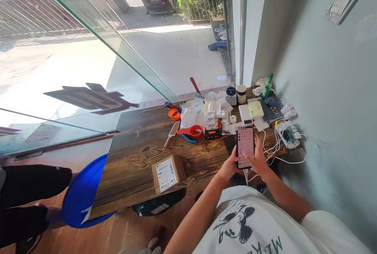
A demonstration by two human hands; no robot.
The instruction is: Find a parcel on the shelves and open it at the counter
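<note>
Together, both hands close around one phone (243, 159), which sits between them, above the near edge of the table and in front of the shirt (265, 226). The left hand (228, 168) grips its left edge and the right hand (259, 155) its right, with thumbs over the lit, flat screen. A thin white cable (246, 177) hangs at its lower end. Just left of the phone lies a flat dark slab (230, 143); to the right, smooth white cords coil towards a blocky power strip (291, 136). Farther left, a boxy black-and-orange label printer (212, 133) bears paper labels (210, 119), near a glossy red plastic loop (194, 130) and a slim knife (171, 135). Beyond these, a squared cardboard box (179, 168) with a white paper label rests on the table (132, 156), whose brown wood shows dark, streaky grain.
</note>
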